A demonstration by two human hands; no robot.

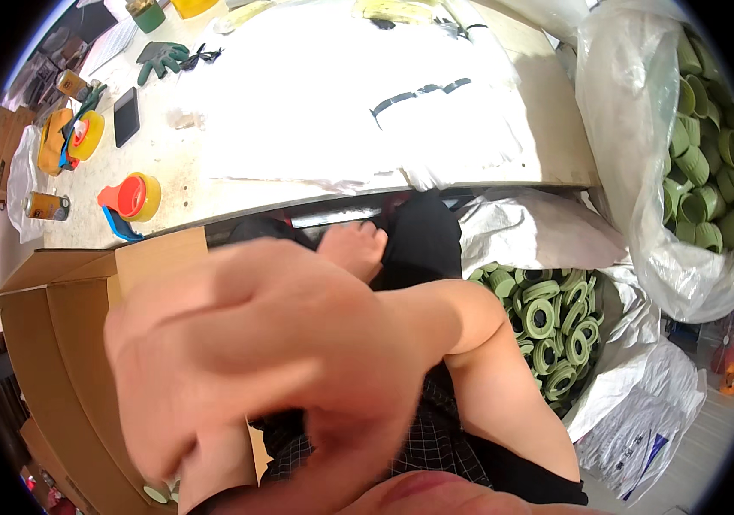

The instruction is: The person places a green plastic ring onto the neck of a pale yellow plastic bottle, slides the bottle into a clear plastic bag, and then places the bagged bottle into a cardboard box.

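1. Room: pale worktable (169, 146) across the top, white sheet (298, 94) over most of it; phone (126, 117) and red/yellow tape dispenser (131, 197) at its L end. Clear bag (624, 112) of green cups (691, 163) stands off its R end.
2. Parts: green rings (539, 318) lie jumbled in open white sack (500, 227), R of the lap. Cardboard box (84, 369) is open on the L; a few pale green pieces (157, 493) show low in it.
3. R hand (255, 343): up close to the cam, blurred, fingers seem part curled. Palm hidden, so can't tell how far open or if it has anything.
4. L hand (354, 247): farther off, over the dark-clad legs near the table edge, fingers loosely bent. Nothing visible in it, but underside hidden; can't tell re grip.
5. Doing it well (my judgement): get R hand down & clear of the view first, b/c it blocks much of the lap + box. Rings prob. snag on each other; pinch one by its rim, lift straight. Keep sack mouth folded wide, box flaps out of the forearms' way.
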